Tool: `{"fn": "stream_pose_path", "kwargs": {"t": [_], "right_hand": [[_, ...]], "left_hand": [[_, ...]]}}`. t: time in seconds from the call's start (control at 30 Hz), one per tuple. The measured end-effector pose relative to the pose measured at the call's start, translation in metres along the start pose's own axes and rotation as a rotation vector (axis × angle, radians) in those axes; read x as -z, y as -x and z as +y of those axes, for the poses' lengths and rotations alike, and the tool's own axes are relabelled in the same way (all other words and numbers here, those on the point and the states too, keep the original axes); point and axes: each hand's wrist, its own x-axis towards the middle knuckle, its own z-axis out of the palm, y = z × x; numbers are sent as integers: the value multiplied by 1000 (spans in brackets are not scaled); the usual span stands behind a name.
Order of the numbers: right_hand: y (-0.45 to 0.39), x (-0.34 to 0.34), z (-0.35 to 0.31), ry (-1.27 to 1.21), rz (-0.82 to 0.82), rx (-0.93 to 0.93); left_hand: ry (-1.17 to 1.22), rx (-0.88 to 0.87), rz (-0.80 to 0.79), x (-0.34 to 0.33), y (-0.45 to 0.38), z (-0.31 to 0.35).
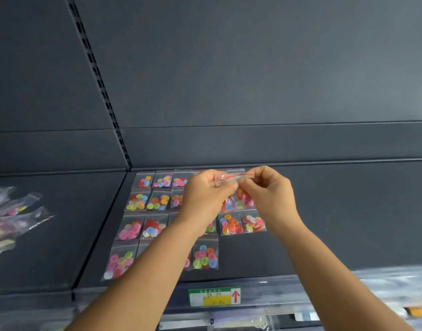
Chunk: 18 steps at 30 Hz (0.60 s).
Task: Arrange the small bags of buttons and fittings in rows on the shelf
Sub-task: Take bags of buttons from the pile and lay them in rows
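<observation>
I hold one small bag (236, 187) up in front of me, above the grid of bags (157, 201) already laid flat on the shelf (324, 211). My left hand (205, 197) pinches its top edge at the left end, fingers curled round the clear plastic; my right hand (269, 194) pinches the same edge at the right end. The red seal line runs level between the two pinches, so the bag's top lies crosswise and its load of buttons hangs below, toward the grid.

What matters for setting it down is where the gap lies. The front row of the grid ends with a bag of green and pink buttons (205, 256), and the bare shelf just to the right of that one lies below my right hand, nearer to it than to my left (my left forearm crosses over part of that row). I judge the bag should come down and toward me, seal kept away from me like its neighbours.

A loose heap of bags (11, 223) waits on the next shelf section, well to the left of the grid.
</observation>
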Motion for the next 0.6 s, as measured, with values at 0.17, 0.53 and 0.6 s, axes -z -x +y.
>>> {"fn": "stream_pose_path", "kwargs": {"t": [0.17,0.53,0.6], "right_hand": [[14,23,12,-8,-67,-133],[40,51,51,368,-174,-228],[41,50,55,442,-182,-208]], "left_hand": [[-51,-3,6,-2,19,-5],[-323,24,-77,-17,51,-49],[-439,-25,-80,-20,53,-51]]}}
